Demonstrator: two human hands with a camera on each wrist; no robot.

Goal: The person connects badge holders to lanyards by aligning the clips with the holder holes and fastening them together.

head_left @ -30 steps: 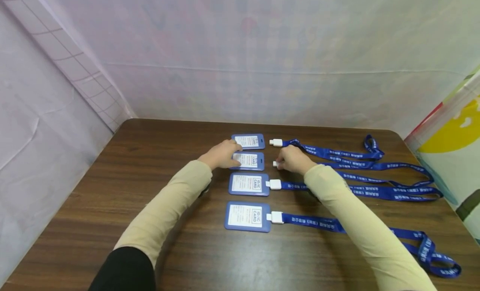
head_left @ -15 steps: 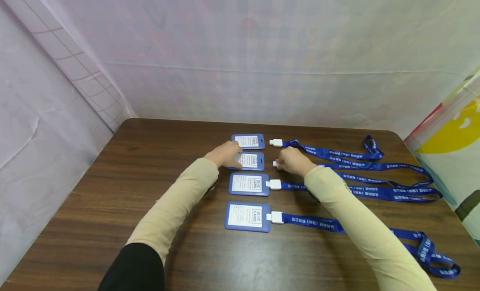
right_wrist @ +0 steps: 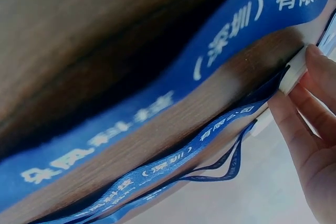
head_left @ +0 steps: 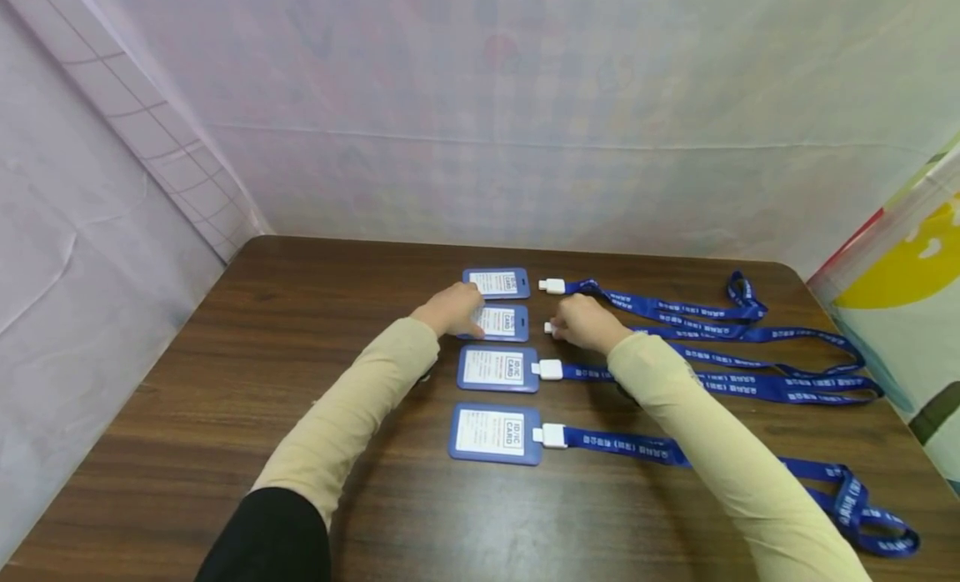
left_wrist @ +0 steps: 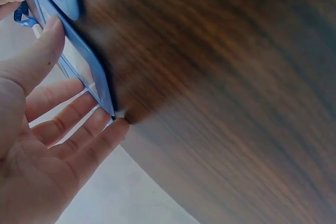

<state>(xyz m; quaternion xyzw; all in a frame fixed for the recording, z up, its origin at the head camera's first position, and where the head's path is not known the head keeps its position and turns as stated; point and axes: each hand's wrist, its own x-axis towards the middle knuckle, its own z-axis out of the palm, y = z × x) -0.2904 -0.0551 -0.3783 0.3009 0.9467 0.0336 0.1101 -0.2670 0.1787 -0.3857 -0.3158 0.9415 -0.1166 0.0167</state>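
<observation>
My left hand point(head_left: 450, 309) holds the second blue badge holder point(head_left: 510, 321) from the back, flat on the table. In the left wrist view, the thumb lies on the near side of this badge holder point(left_wrist: 85, 69) and the fingers reach its far edge. Across a small gap, my right hand point(head_left: 588, 322) pinches the white clip point(head_left: 549, 328) of a blue lanyard. The right wrist view shows thumb and fingertips on that clip point(right_wrist: 293, 74), with the lanyard strap point(right_wrist: 210, 134) trailing away. Clip and badge holder lie apart, roughly in line.
The back badge holder point(head_left: 497, 283) lies apart from its lanyard's white clip point(head_left: 553, 286). Two nearer badge holders, one in the middle point(head_left: 497, 368) and one in front point(head_left: 495, 433), have clips joined at their right ends. Blue straps point(head_left: 795, 388) spread over the table's right side.
My left hand has shifted slightly to the right over the second badge holder, its forearm with it. The right hand keeps its pinch on the clip, almost still.
</observation>
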